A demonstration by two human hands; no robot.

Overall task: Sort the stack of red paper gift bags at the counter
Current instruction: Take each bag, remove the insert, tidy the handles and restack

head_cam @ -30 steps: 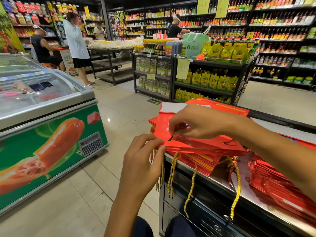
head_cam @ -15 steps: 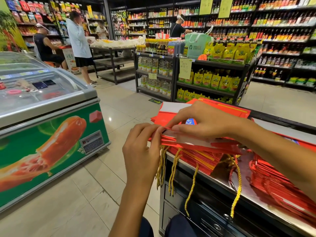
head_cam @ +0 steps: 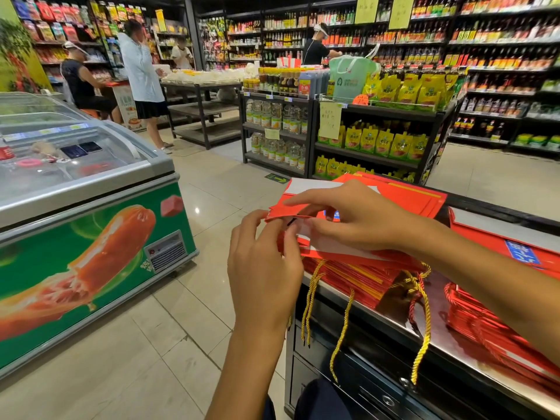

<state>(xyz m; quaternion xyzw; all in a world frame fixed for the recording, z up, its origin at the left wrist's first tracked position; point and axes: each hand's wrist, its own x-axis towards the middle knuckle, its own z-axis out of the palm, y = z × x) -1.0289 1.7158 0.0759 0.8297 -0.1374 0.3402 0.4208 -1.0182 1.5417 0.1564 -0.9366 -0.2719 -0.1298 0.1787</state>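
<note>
The right hand (head_cam: pixel 357 216) covers much of the top red gift bag (head_cam: pixel 291 209), pinching its raised flap; the left hand (head_cam: pixel 263 265) seems to pinch the near edge, fingertips hidden. The flat stack (head_cam: pixel 357 274) lies on the counter (head_cam: pixel 439 338), gold cords (head_cam: pixel 342 334) dangling

Left hand (head_cam: pixel 262 262) and right hand (head_cam: pixel 357 218): bare, no gloves, rings or watch seen. Both forearms bare to the frame edge; no sleeves in view. Dark navy trousers (head_cam: pixel 315 401) show at bottom edge, between the forearms.
</note>
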